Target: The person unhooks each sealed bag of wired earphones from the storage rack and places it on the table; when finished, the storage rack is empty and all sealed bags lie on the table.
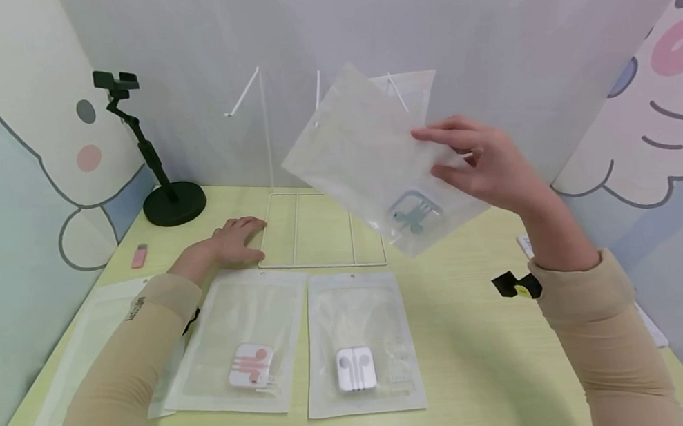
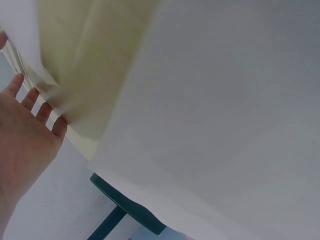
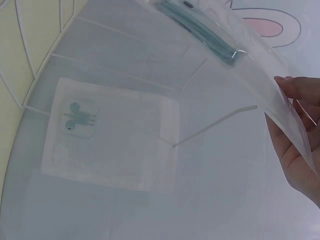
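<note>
As right hand pinches bag, left hand touching rack

A translucent pouch with blue earphones in a clear case tilts, case end low, in the right hand's grip, before the white wire rack. The rack stands upright on the bench, its base's left edge at the left hand. Another pouch hangs from its right hook.
</note>
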`<state>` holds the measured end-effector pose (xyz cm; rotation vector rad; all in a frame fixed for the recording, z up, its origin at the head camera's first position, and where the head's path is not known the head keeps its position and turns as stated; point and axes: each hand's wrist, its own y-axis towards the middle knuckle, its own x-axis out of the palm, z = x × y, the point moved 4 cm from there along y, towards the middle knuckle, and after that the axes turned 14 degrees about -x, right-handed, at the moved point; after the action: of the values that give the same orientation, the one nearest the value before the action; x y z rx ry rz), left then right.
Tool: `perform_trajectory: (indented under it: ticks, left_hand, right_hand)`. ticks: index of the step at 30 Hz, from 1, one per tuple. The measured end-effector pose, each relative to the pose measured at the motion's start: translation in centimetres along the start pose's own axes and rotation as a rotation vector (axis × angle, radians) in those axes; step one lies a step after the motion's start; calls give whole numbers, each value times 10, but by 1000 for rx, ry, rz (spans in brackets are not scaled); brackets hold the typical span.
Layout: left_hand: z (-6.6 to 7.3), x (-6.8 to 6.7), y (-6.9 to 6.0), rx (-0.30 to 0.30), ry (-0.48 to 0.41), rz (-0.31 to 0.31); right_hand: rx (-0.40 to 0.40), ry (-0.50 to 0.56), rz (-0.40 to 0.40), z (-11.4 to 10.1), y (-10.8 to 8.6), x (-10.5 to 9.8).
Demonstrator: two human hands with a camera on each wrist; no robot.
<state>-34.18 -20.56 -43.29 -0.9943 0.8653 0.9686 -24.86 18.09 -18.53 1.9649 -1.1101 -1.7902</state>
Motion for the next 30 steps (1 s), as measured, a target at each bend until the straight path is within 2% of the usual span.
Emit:
perform_trajectory:
  ticks: [11, 18, 24, 30]
  left_hand:
    - [1, 1, 0, 13, -6, 12]
    - [1, 0, -2, 7, 12, 4]
    - [1, -1, -3, 9, 8, 7]
    - [2, -1, -2, 18, -2, 5]
  right_hand:
    - [-10, -17, 33, 0, -12, -9]
    - [16, 51, 37, 5, -30, -20]
    - [49, 7, 64, 6, -49, -33]
    - [61, 14, 121, 2, -69, -45]
